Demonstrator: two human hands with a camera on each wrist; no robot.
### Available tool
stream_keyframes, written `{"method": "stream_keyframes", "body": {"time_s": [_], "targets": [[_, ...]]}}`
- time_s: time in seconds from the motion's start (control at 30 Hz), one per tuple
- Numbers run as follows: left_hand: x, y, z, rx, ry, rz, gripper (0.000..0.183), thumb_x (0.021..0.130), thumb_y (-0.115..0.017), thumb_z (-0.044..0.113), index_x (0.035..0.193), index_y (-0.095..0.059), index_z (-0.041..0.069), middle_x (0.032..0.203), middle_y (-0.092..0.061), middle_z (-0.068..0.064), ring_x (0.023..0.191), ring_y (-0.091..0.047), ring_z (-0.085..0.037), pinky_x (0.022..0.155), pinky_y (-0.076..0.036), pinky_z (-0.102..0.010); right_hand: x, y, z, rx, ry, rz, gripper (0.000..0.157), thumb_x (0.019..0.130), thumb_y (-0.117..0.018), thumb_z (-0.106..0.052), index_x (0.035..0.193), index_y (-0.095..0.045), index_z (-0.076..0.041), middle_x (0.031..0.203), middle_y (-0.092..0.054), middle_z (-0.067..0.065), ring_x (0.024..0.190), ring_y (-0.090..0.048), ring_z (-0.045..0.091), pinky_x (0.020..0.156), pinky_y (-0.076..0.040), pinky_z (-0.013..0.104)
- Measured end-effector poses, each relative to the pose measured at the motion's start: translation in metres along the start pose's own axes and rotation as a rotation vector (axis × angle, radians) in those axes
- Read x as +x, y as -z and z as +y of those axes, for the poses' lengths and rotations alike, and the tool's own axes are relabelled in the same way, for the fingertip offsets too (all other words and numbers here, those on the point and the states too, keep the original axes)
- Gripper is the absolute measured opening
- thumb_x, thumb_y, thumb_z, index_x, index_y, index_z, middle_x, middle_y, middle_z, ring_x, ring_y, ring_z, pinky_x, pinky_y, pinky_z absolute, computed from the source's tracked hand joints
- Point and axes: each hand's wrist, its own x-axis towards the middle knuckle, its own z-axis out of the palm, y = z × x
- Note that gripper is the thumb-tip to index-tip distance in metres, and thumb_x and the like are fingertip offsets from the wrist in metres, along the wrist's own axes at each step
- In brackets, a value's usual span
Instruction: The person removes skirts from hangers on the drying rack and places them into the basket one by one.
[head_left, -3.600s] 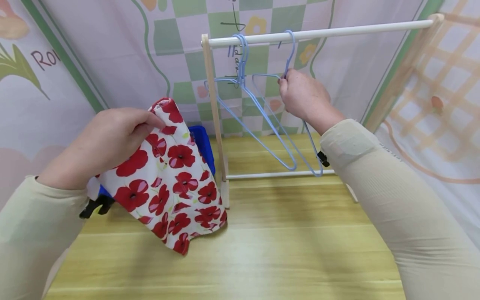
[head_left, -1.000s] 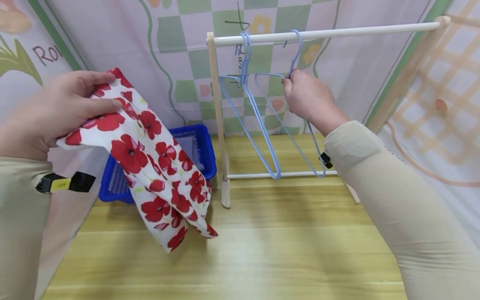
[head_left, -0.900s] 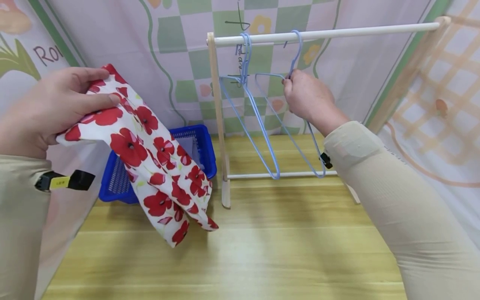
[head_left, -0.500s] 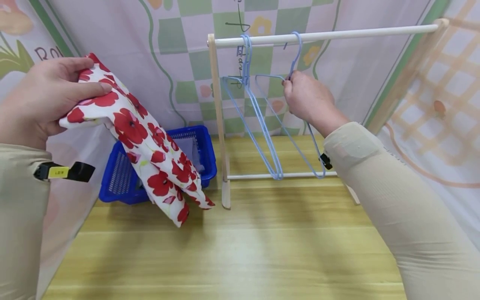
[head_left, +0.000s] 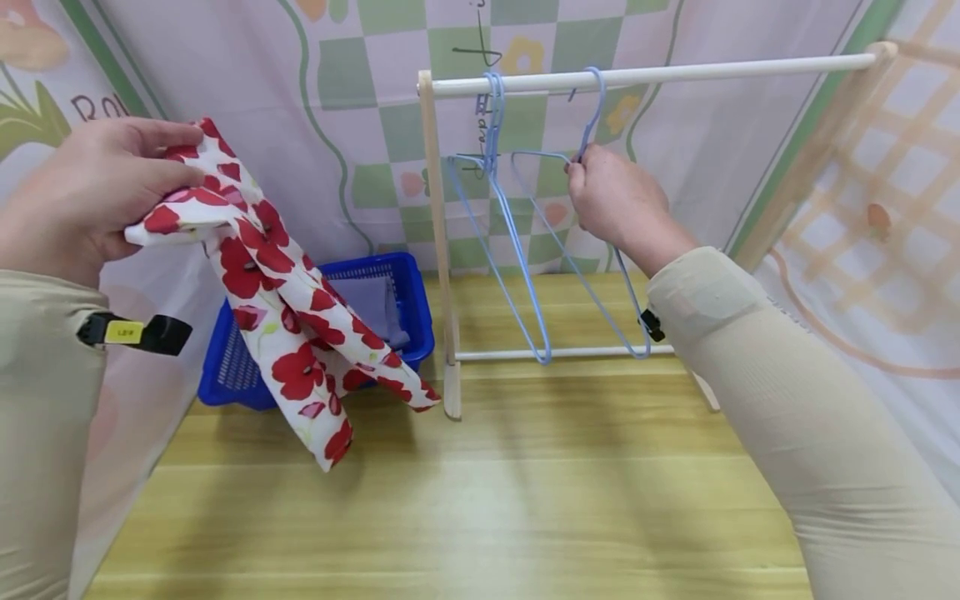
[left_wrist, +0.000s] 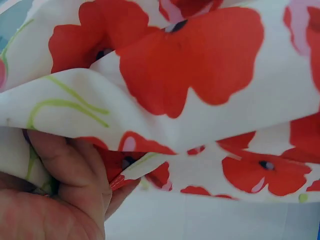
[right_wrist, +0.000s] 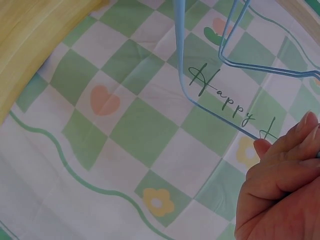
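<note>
A white piece of cloth with red poppies (head_left: 251, 271) hangs in two folded lengths from my left hand (head_left: 97, 196), which pinches its top between thumb and fingers. Its lower ends dangle in front of the blue basket (head_left: 420, 312). In the left wrist view the printed cloth (left_wrist: 190, 55) fills most of the picture, over the curled fingers (left_wrist: 75, 165). My right hand (head_left: 618, 196) grips a light blue hanger (head_left: 595, 104) at its neck, the hook still over the white rod (head_left: 712, 73). The right wrist view shows the hanger wire (right_wrist: 215, 112) running into that hand.
More blue hangers (head_left: 492, 125) hang close together at the rod's left end. A wooden rack post (head_left: 437, 208) stands right of the basket, which holds folded grey cloth (head_left: 382, 304). Below lies the wooden tabletop (head_left: 480, 500); a printed curtain (head_left: 300, 50) stands behind.
My left hand has carried the poppy cloth left and up from in front of the basket, and the cloth's lower end has swung and folded. The right hand keeps its hold on the hanger.
</note>
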Motion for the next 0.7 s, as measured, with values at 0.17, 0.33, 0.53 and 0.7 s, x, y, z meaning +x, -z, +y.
{"method": "stream_keyframes", "body": {"time_s": [0.17,0.33,0.53,0.7], "targets": [[0.0002,0.0014,0.0011,0.091,-0.004,-0.017,0.061,0.105,-0.052,0.050,0.161,-0.041,0.030,0.166,-0.028,-0.018,0.083,-0.066,-0.008,0.065,-0.064,-0.031,0.0007,0.0008,0.0014,-0.001,-0.008,-0.003,0.050,0.113,-0.024,-0.037,0.130,-0.057,-0.004,0.093,-0.066,0.012,0.076,-0.062,0.029,0.064,-0.047,0.043],[0.0030,0.0047,0.0030,0.051,-0.005,-0.012,0.067,0.101,-0.057,0.055,0.161,-0.040,0.031,0.165,-0.030,-0.012,0.085,-0.066,-0.008,0.063,-0.063,-0.028,0.0007,0.0019,0.0024,0.006,-0.019,-0.001,0.051,0.113,-0.024,-0.038,0.132,-0.057,-0.004,0.096,-0.066,0.013,0.078,-0.062,0.029,0.064,-0.047,0.043],[0.0067,0.0060,0.0046,-0.303,-0.033,-0.024,0.070,0.092,-0.078,0.041,0.156,-0.049,0.033,0.162,-0.033,-0.001,0.098,-0.064,-0.013,0.061,-0.062,-0.025,0.0008,0.0022,0.0033,-0.002,-0.018,0.000,0.050,0.113,-0.024,-0.038,0.130,-0.057,-0.004,0.095,-0.067,0.012,0.079,-0.063,0.030,0.065,-0.047,0.044],[0.0062,-0.0008,0.0086,-0.577,-0.086,0.026,0.060,0.091,-0.082,0.027,0.147,-0.060,0.032,0.162,-0.035,0.006,0.117,-0.057,-0.018,0.059,-0.061,-0.025,0.0008,0.0022,0.0039,-0.004,-0.019,0.003,0.049,0.113,-0.024,-0.038,0.128,-0.057,-0.005,0.093,-0.067,0.012,0.078,-0.063,0.029,0.065,-0.046,0.043]]}}
